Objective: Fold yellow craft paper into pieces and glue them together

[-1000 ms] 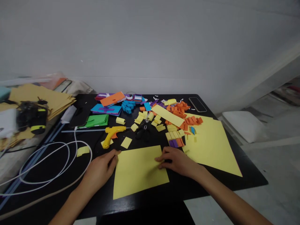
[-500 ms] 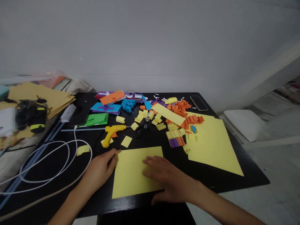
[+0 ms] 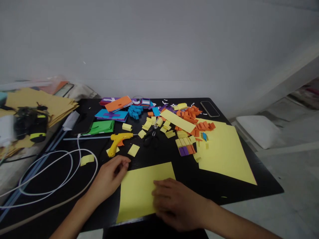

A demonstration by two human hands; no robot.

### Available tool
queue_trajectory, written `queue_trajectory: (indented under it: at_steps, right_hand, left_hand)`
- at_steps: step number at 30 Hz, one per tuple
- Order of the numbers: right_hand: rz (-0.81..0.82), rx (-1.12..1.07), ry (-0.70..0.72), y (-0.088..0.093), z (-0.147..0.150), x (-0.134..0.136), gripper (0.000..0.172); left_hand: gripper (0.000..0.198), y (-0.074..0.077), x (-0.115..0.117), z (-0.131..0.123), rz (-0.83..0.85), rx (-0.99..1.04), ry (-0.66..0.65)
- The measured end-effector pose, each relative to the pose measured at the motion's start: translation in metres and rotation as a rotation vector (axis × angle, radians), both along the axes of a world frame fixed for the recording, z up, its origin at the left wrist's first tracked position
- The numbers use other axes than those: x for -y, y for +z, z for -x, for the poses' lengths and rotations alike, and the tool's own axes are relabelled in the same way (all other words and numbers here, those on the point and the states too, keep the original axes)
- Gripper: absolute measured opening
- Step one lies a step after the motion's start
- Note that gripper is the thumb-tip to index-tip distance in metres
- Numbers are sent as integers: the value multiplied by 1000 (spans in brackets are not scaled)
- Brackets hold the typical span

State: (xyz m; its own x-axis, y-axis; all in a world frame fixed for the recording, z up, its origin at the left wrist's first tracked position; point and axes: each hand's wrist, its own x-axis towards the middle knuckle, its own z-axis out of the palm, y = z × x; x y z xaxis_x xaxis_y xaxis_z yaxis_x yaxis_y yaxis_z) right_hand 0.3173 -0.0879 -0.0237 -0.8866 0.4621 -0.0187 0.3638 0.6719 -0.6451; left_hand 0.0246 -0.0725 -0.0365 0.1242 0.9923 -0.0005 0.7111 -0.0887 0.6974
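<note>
A yellow paper sheet (image 3: 137,192) lies at the table's front edge, slightly turned. My right hand (image 3: 178,205) covers its right front part, fingers bent over the paper and thumb low near the edge; the hand hides that corner. My left hand (image 3: 109,174) rests at the sheet's far left corner, fingers loosely curled, a gap between thumb and forefinger, nothing visible in it. Beyond it lie a yellow glue gun (image 3: 117,142) and a small yellow paper piece (image 3: 134,150). Dark-handled scissors (image 3: 151,137) lie farther back.
Larger yellow sheets (image 3: 224,152) lie at the right, with folded orange pieces (image 3: 205,126) beside them. A block of coloured strips (image 3: 185,146) sits nearby. A white cable (image 3: 72,166) loops at the left. Stacked folded papers (image 3: 112,115) and a phone (image 3: 209,109) lie at the back.
The yellow sheet has slid toward me and turned slightly, its far edge now nearer. My right hand has moved nearer with it, fingers more bent. My left hand has barely moved.
</note>
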Motion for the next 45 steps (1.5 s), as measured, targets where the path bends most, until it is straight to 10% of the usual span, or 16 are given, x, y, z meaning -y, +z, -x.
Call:
queue_trajectory:
  at_steps: [13, 22, 30, 36, 45]
  right_hand:
    - [287, -34, -254, 11, 11, -25, 9]
    - [464, -151, -384, 7, 12, -24, 16]
    - [773, -140, -502, 18, 16, -40, 19]
    - [522, -227, -622, 37, 11, -63, 11]
    - [182, -315, -694, 50, 6, -81, 12]
  left_hand:
    - [38, 23, -42, -10, -51, 58, -14]
    - [34, -3, -43, -8, -56, 271, 23]
    - [45, -10, -43, 0, 86, 630, -240]
    - [77, -20, -43, 8, 247, 915, -346]
    - [35, -15, -36, -14, 336, 630, -81]
